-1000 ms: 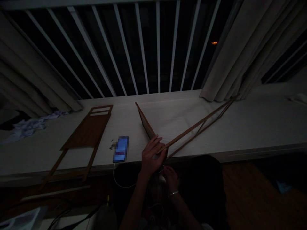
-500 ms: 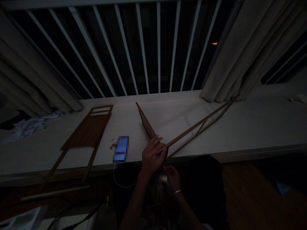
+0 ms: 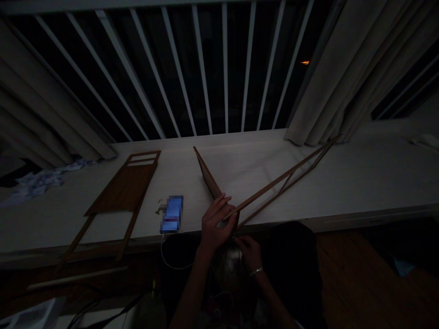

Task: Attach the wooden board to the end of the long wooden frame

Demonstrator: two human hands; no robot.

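My left hand (image 3: 216, 224) is closed around the joint where a flat wooden panel (image 3: 208, 176) meets a long wooden frame (image 3: 274, 185). The panel slants up toward the railing, while the frame stretches off to the right. Just below that joint, my right hand (image 3: 249, 250) pinches with its fingertips near the wood's lower end. Whatever small thing lies between those fingers is too dark to make out. A bracelet (image 3: 256, 271) circles the right wrist.
Left on the pale ledge (image 3: 260, 164) lies another wooden frame with a panel (image 3: 125, 189). Beside it are a lit phone (image 3: 173, 214) with a white cable and small bits of hardware (image 3: 159, 210). White railing bars (image 3: 225, 68) and curtains (image 3: 318, 87) stand behind.
My right hand has shifted slightly right and down, its fingertips staying near the joint. The left hand keeps its hold on the wooden frame.
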